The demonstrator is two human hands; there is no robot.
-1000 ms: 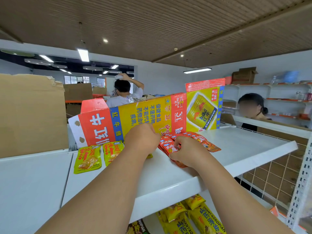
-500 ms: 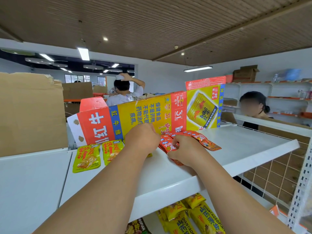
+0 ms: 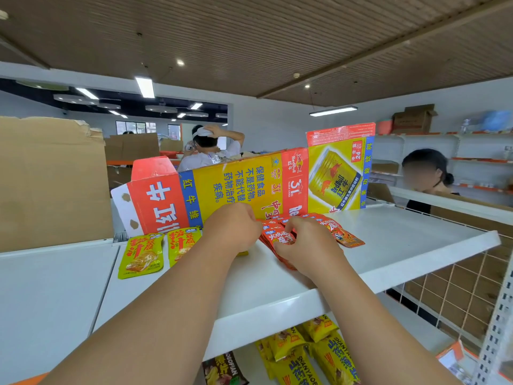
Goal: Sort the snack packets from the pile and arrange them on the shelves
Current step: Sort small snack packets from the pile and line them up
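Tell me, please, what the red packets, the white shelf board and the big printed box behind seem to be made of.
Red packets: probably plastic film, glossy; they lie thin and flat and catch light.
Shelf board: likely painted metal; smooth white, soft sheen, folded front edge.
Printed box: cardboard with coated print; its left flap shows bare pale board.

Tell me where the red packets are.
Head view: the red packets lie on the top shelf, right of centre, held by the right hand, before the Red Bull carton.
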